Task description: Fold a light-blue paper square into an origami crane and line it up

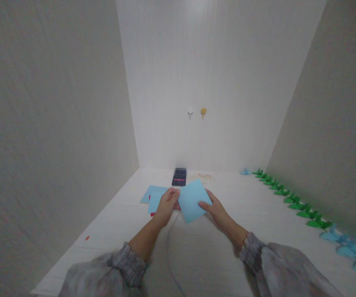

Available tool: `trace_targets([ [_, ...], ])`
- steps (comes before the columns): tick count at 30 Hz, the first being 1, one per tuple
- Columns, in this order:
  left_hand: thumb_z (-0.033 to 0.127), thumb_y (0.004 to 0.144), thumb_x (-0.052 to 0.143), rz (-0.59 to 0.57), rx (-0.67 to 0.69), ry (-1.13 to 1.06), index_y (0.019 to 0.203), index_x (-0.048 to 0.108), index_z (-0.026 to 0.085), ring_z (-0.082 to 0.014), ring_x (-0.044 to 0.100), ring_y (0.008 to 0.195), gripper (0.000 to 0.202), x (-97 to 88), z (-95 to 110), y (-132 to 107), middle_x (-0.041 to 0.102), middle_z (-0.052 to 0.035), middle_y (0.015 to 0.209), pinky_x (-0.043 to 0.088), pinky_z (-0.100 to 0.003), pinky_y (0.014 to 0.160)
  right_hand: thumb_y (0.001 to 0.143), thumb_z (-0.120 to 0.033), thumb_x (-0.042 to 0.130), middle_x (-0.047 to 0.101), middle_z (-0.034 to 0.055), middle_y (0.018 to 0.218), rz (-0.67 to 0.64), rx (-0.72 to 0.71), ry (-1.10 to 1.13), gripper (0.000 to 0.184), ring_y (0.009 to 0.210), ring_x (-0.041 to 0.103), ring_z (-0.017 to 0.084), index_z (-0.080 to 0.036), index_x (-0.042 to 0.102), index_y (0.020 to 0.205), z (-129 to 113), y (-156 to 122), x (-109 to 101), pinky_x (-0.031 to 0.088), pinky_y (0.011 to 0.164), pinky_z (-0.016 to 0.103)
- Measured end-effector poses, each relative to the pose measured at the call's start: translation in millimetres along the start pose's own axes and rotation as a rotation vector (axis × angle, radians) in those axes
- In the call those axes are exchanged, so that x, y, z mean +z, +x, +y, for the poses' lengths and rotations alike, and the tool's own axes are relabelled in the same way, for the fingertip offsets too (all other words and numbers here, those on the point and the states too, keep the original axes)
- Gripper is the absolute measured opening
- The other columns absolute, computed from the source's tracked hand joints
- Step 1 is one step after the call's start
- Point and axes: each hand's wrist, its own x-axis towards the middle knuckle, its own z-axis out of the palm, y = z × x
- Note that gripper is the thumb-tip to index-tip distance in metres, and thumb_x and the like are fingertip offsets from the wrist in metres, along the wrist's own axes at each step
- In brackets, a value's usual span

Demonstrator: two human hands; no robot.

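Observation:
A square sheet of light blue paper (193,202) is held above the table between my two hands. My left hand (169,202) pinches its left corner, with the fingers closed. On the right side, my right hand (212,205) grips the sheet, thumb on top and the other fingers mostly hidden behind it. Just left of my left hand lie more blue paper sheets (155,202), overlapping one another, with a bit of red paper (152,214) showing at the edge beneath.
A phone (179,178) with a cable (168,251) stands near the back wall. Along the right wall runs a row of folded green paper figures (294,202) and blue ones (348,249). Two small hooks (203,111) hang on the wall. A small red piece (87,238) lies left.

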Motion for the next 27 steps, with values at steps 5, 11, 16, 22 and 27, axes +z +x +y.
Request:
trace_targets([
  [5,0.043,0.061,0.054,0.03,-0.097,-0.13,0.07,0.043,0.015,-0.0071,0.047,0.044,0.032,-0.3,-6.3,4.7,0.05,0.0035,0.054,0.039,-0.019,0.042,0.066,-0.036,0.054,0.058,0.0047,0.059,-0.11,0.169,0.129,0.028,0.054,0.052,0.014,-0.009,0.058,0.065,2.6,-8.5,4.0,0.043,0.052,0.026],
  [11,0.038,0.059,0.058,-0.053,-0.112,-0.192,0.075,0.049,0.013,-0.0075,0.049,0.048,0.031,4.6,-5.3,2.8,0.052,0.0013,0.058,0.039,-0.019,0.047,0.067,-0.037,0.053,0.061,0.0087,0.077,-0.03,0.188,0.262,0.031,0.067,0.057,0.018,-0.009,0.059,0.079,2.2,-7.2,11.6,0.047,0.058,0.031],
  [16,0.033,0.054,0.062,-0.112,-0.116,-0.062,0.065,0.049,0.014,-0.0054,0.041,0.037,0.026,7.2,-12.9,0.6,0.045,0.0065,0.044,0.036,-0.018,0.04,0.066,-0.038,0.054,0.063,0.0085,0.072,-0.067,0.247,0.232,0.03,0.063,0.058,0.018,-0.01,0.061,0.076,0.1,-7.1,4.5,0.046,0.06,0.031],
  [22,0.034,0.06,0.057,-0.223,-0.175,-0.058,0.075,0.049,0.015,-0.008,0.046,0.042,0.026,5.8,-19.0,0.7,0.049,0.0044,0.051,0.042,-0.023,0.043,0.059,-0.031,0.062,0.063,0.0056,0.065,-0.047,0.278,0.175,0.028,0.055,0.056,0.015,-0.01,0.059,0.078,10.0,-5.1,-8.5,0.045,0.05,0.027],
  [27,0.027,0.062,0.055,-0.244,-0.194,-0.145,0.084,0.05,0.015,-0.0099,0.05,0.049,0.025,3.5,-18.3,0.6,0.053,0.0001,0.062,0.044,-0.025,0.044,0.06,-0.027,0.059,0.059,0.0041,0.064,-0.102,0.279,0.24,0.026,0.048,0.052,0.012,-0.011,0.059,0.081,7.8,-6.7,-6.0,0.043,0.041,0.024],
])
